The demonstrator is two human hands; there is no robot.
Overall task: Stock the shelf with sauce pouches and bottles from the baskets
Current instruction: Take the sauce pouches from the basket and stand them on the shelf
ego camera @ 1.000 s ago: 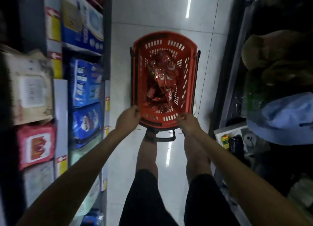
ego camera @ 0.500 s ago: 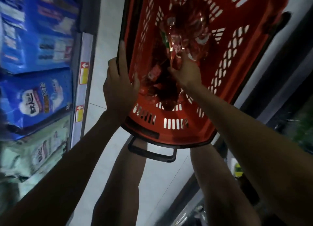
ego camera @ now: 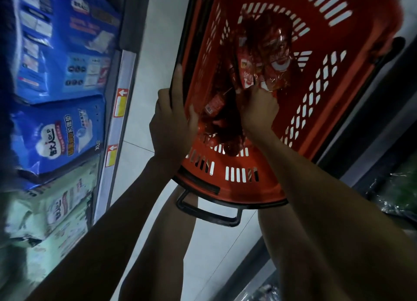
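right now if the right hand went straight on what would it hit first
The red sauce pouches piled in the basket: the right hand points into them and seems to pinch one, though depth is hard to judge.

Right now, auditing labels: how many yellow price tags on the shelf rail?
2: upper tag, lower tag, both on the rail beside the left hand; more may be hidden.

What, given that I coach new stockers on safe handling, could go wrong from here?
1. The right hand pinches into a tangled heap of pouches; a pull may drag neighbours over the rim of the basket.
2. The left hand grips only one side rim, so the basket may tip or slide.
3. The black handle juts toward the legs, a possible trip.
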